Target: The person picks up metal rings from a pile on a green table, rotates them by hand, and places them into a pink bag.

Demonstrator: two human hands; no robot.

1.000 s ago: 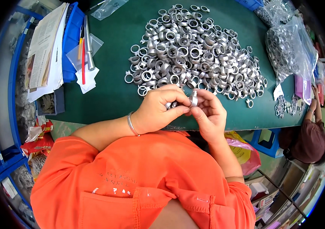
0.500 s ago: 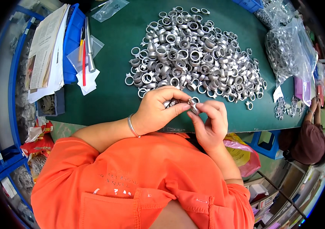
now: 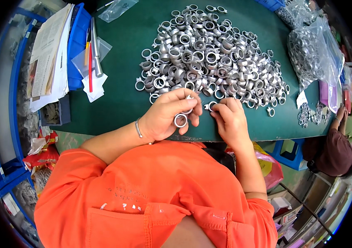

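A heap of silver-grey metal rings [image 3: 211, 58], many with a small lug on the rim, covers the middle of the green table [image 3: 118, 82]. Just in front of it, my left hand [image 3: 163, 115] is curled around a few rings; one ring [image 3: 180, 125] shows its round opening below the fingers, and another sits higher by the fingertips. To the right, my right hand [image 3: 233, 124] pinches a single ring [image 3: 211, 106] between thumb and fingers at the near edge of the heap. The palm of the left hand is partly hidden.
At the left stand a blue bin [image 3: 79, 49] with papers [image 3: 51, 53], a red pen [image 3: 90, 68] and a metal rod [image 3: 96, 51]. A clear bag of rings [image 3: 306, 58] lies at the right. Beyond it, a person in a dark top [image 3: 331, 153] sits near a blue stool [image 3: 291, 155].
My hands were together over one ring and have moved apart. The right hand has shifted slightly right with a ring; the left has turned, bringing its rings into view.
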